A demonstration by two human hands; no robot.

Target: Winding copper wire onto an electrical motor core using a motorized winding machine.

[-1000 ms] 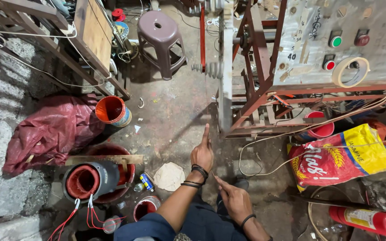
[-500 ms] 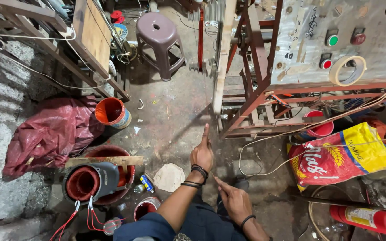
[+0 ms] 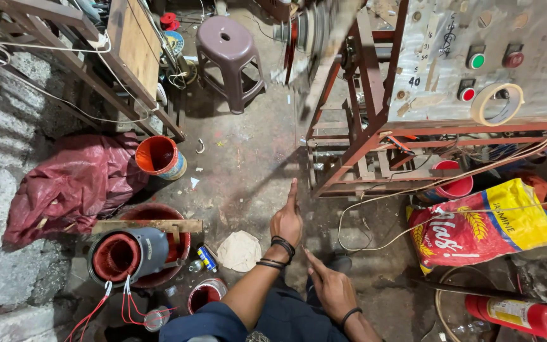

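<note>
My left hand (image 3: 286, 223) is stretched out over the stained concrete floor (image 3: 248, 164). Its index finger points straight ahead toward the red metal machine frame (image 3: 349, 158), the other fingers are curled, and it holds nothing. Black bands circle that wrist. My right hand (image 3: 329, 288) hovers lower, near my knees, with loose fingers, its index aimed up-left, and it is empty too. A pale round pad (image 3: 240, 251) lies on the floor just left of my left forearm.
A grey motor stator with red windings (image 3: 125, 254) rests on a red tub at the lower left. Around it are an orange bucket (image 3: 157, 156), a red sack (image 3: 74, 183) and a purple stool (image 3: 229, 54). A printed yellow-red bag (image 3: 485, 228) and a red extinguisher (image 3: 517, 313) lie right.
Both hands keep almost the same pose. The view has drifted slightly, and the wheel at the top of the machine frame looks blurred now.
</note>
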